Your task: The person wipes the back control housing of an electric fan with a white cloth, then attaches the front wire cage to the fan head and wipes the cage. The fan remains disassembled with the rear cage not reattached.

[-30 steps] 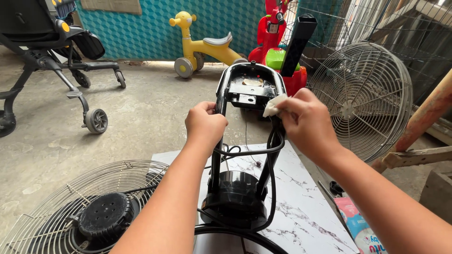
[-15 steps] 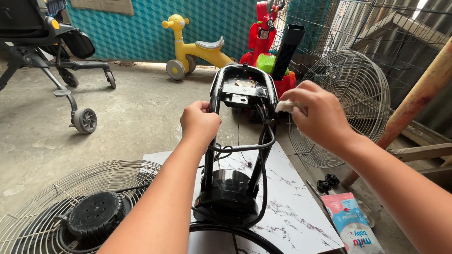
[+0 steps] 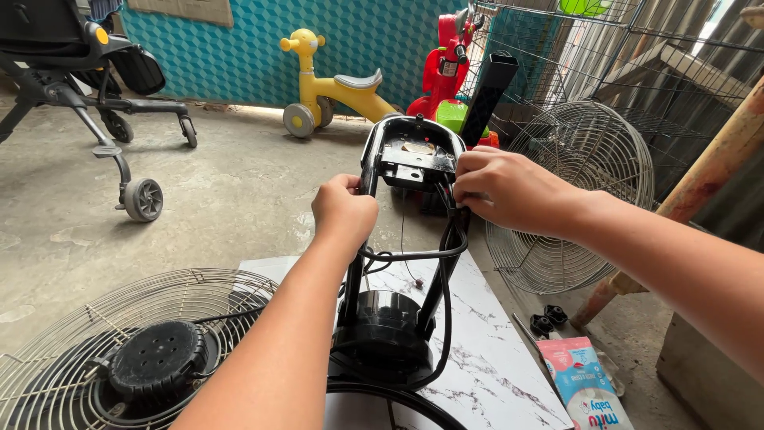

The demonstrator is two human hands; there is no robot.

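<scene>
Fan stand frame (image 3: 414, 159) upright on marble board (image 3: 493, 350); left hand (image 3: 344, 209) fist-closed round left upright, steadying; right hand (image 3: 503, 189) fingers curled at right upright w/ cable; contents hidden.

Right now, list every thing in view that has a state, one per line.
Black fan frame: upright on marble board, gripped both sides.
Left hand: closed on frame's left bar.
Right hand: closed on frame's right side.
Fan guard: detached, standing on edge.
Fan motor: lying in grille.
</scene>
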